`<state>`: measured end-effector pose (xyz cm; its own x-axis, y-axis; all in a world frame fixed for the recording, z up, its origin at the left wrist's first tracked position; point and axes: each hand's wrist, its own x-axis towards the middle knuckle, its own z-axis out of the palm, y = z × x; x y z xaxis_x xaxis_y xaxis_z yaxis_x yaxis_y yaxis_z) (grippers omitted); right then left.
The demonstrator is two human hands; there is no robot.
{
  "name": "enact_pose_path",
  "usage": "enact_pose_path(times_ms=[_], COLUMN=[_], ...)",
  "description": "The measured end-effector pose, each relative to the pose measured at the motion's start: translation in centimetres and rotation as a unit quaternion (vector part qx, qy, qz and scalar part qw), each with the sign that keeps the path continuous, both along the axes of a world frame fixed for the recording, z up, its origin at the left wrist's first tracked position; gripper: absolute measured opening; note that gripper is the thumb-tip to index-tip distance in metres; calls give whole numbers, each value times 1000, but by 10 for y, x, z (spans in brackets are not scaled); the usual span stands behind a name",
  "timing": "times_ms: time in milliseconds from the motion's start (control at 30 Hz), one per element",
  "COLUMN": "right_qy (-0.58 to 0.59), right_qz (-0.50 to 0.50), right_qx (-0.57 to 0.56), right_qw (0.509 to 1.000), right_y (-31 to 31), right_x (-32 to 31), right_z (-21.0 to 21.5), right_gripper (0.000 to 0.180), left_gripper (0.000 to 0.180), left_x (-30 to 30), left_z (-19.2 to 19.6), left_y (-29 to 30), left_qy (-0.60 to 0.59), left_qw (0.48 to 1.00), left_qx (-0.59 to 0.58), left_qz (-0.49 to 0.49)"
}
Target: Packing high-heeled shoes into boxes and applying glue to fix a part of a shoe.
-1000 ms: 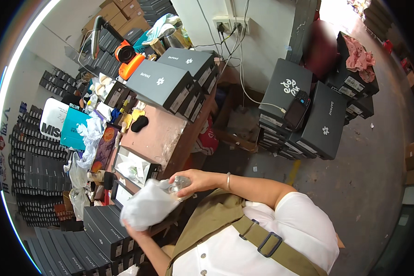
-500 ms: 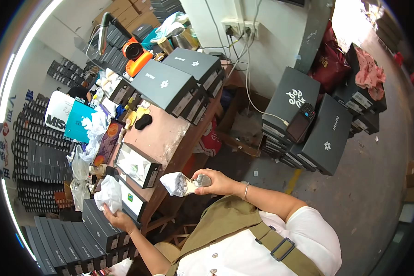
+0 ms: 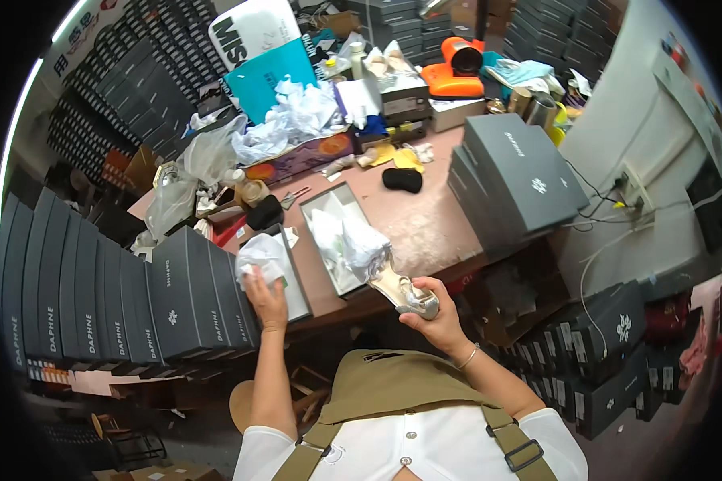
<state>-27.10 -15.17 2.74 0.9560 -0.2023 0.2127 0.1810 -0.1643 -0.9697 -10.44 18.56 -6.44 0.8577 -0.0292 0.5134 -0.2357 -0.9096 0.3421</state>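
Note:
My right hand (image 3: 441,319) grips a pale, metallic-looking heeled sandal (image 3: 395,287) by its heel end. White tissue paper (image 3: 367,247) covers the sandal's toe, which points toward the open shoebox (image 3: 357,199) and overlaps its near right side. White paper lies inside that box. My left hand (image 3: 267,301) has its fingers closed on a crumpled white paper bundle (image 3: 262,255), whose contents are hidden. That bundle is above the left edge of a white-lined box part (image 3: 296,280), left of the open box.
Grey shoeboxes stand in a row (image 3: 186,297) at my left and in a stack (image 3: 517,172) at the table's right. A black pad (image 3: 402,180) and yellow cloths (image 3: 397,156) lie beyond the box. Farther back are crumpled paper (image 3: 297,120) and an orange device (image 3: 453,78).
My view has swung left toward the table. The sandal has come over the open box's near side, and the paper bundle in my left hand now lies by the white-lined box part.

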Motion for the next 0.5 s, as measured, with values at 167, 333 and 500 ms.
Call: enact_pose_path(times_ms=[167,333,500], right_qy=[36,80,53], right_qz=[-6,-15,99], right_qx=[22,97,19], right_qw=[999,992,994], right_y=[46,74,91], right_x=[84,129,162], right_z=[4,2,0], right_gripper=[59,59,61], left_gripper=[60,55,53], left_x=[54,65,38], left_z=[-28,60,48], left_y=[28,27,-31], left_qy=[494,269,372], left_qw=[845,951,580], left_qx=[181,132,-716], left_qz=[-94,-77,-107])
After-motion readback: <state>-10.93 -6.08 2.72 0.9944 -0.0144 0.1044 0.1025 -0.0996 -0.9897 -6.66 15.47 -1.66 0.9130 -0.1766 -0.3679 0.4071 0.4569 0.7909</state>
